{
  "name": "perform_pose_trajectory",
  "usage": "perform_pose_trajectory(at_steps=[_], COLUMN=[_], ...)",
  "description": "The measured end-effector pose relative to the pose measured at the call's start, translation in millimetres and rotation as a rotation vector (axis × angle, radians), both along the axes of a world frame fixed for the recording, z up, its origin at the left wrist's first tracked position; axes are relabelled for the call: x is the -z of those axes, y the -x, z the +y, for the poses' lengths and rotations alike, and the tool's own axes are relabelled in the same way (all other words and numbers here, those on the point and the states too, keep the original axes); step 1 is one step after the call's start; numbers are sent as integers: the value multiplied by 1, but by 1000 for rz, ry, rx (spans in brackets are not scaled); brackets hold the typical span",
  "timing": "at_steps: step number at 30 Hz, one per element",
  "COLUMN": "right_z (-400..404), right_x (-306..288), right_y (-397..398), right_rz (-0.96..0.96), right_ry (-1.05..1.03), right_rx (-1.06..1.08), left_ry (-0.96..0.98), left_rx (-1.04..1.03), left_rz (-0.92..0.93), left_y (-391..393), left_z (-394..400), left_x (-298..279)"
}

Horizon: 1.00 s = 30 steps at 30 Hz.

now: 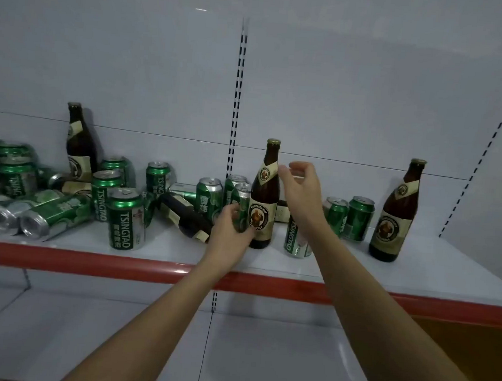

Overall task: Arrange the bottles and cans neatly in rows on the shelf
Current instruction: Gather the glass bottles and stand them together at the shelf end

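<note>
On the white shelf (343,263) with a red front edge, my left hand (229,236) grips a green can (242,203) that stands just left of an upright brown bottle (265,197). My right hand (299,191) hovers beside that bottle's neck, fingers loosely curled and holding nothing. A second upright bottle (396,214) stands at the right and a third (79,143) at the back left. One bottle (184,215) lies on its side in the middle. Several green cans stand or lie scattered on the left.
A green can (295,239) stands behind my right forearm, and two more (348,217) stand between the middle and right bottles. Tipped cans (46,219) lie near the front left edge. A lower white shelf (260,356) runs beneath. The right end of the upper shelf holds nothing.
</note>
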State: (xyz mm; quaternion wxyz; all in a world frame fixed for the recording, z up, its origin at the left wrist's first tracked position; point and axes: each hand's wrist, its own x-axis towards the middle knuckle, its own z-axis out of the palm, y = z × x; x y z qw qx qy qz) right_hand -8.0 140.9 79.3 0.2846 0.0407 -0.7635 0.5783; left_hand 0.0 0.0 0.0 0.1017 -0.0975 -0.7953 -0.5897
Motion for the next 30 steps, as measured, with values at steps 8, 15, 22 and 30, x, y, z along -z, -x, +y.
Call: perform_pose_trajectory(at_steps=[8,15,22,30], right_z=[-24,-26,-7,12], right_x=[-9,5,-17,-39], right_y=[54,64,54,35], right_rz=[-122,21,94,-9], right_ry=[-3,54,166,188], right_rx=[-39,-29,-121,-325], left_ry=[-37,-123,-203,-245], left_rx=[143,92,103,39], left_rz=[-15,-12,13,93], left_y=[28,36,28,12], left_z=[11,33,44,60], left_x=[5,18,13,3])
